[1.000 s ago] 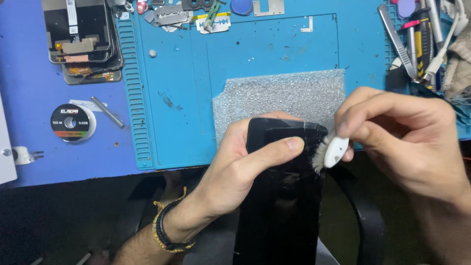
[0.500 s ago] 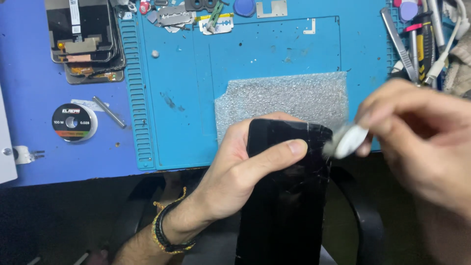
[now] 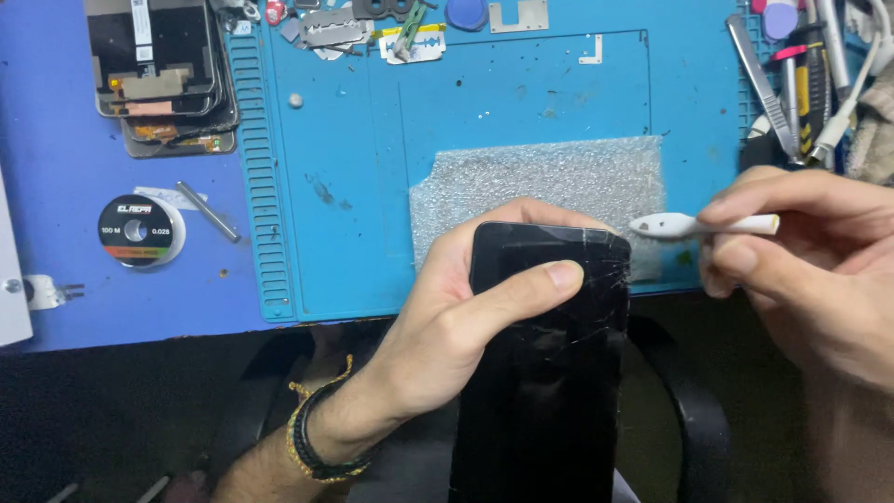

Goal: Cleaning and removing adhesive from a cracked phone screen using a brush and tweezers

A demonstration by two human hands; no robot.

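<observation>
My left hand (image 3: 466, 317) grips a black smartphone (image 3: 545, 373) with a cracked screen, thumb lying across its upper glass. The phone's top end rests at the near edge of a blue work mat (image 3: 484, 121), over a sheet of grey foam (image 3: 549, 182). My right hand (image 3: 810, 270) pinches a small white brush (image 3: 694, 224) by its handle, held level just right of the phone's top corner and clear of the glass.
A stack of phone screens (image 3: 158, 74) lies at the back left, with a wire spool (image 3: 140, 230) and a metal rod (image 3: 208, 211) nearer. Tweezers and hand tools (image 3: 792, 74) crowd the back right. Razor blades and small metal parts (image 3: 372, 28) line the mat's far edge.
My right hand has lifted the brush off the phone's top right corner and swung it out to the right, turning it level. My left hand keeps the phone in place.
</observation>
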